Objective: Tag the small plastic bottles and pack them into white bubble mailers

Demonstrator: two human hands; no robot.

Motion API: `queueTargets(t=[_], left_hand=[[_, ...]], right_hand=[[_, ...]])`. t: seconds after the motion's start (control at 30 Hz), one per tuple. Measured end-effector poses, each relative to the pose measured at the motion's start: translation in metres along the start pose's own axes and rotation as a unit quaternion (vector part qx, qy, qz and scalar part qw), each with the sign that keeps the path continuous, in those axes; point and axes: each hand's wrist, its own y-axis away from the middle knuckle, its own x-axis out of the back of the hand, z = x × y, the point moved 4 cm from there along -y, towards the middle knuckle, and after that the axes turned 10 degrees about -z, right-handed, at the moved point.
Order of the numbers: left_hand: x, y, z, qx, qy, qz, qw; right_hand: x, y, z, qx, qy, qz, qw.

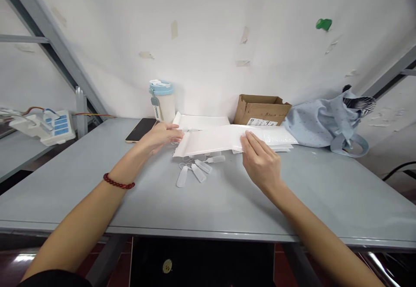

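A long white padded envelope [217,141] lies slanted over the table, its left end raised a little above several small translucent tags with string loops [199,173]. My right hand [261,161] pinches its near edge, thumb hidden behind the fingers. At the envelope's left end, my left hand [164,136] has its fingers stretched toward the edge; whether they touch it I cannot tell. Under the envelope's right part is a stack of similar white envelopes [282,147]. Another white sheet or envelope [204,121] lies behind, and part of the tag pile is covered.
A phone [142,129] and a cup with a blue lid [164,102] are at the back left. Behind the envelopes sits an open cardboard box [260,110], beside a light blue cloth bag [320,120]. A power strip [58,128] stands far left. The wall borders the grey table [208,209].
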Motion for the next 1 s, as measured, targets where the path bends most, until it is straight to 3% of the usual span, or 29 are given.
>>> queueTargets(t=[0.1,0.3,0.57,0.67,0.8,0.9,1.0], left_hand=[[0.006,-0.005,-0.004,0.006,-0.024,0.033,0.999],[0.0,-0.007,-0.005,0.03,0.121,-0.14,0.982],[-0.016,-0.003,-0.007,0.074,0.098,-0.19,0.974],[-0.022,0.001,-0.006,0.071,0.052,-0.245,0.966],[-0.042,0.012,-0.005,0.069,-0.023,-0.315,0.946],[-0.062,0.022,-0.005,0.052,-0.072,-0.324,0.942],[-0.077,0.03,-0.002,0.01,-0.109,-0.302,0.947]], right_hand=[[0.0,0.0,0.004,-0.014,-0.007,0.001,1.0],[-0.001,0.001,0.005,-0.025,-0.036,-0.017,0.999],[0.006,-0.005,-0.014,-0.033,-0.053,-0.145,0.988],[0.006,-0.002,-0.028,-0.02,-0.095,-0.235,0.967],[-0.001,0.01,-0.05,0.011,-0.183,-0.357,0.916],[-0.004,0.015,-0.06,0.016,-0.241,-0.41,0.879],[-0.004,0.012,-0.059,-0.006,-0.279,-0.422,0.863]])
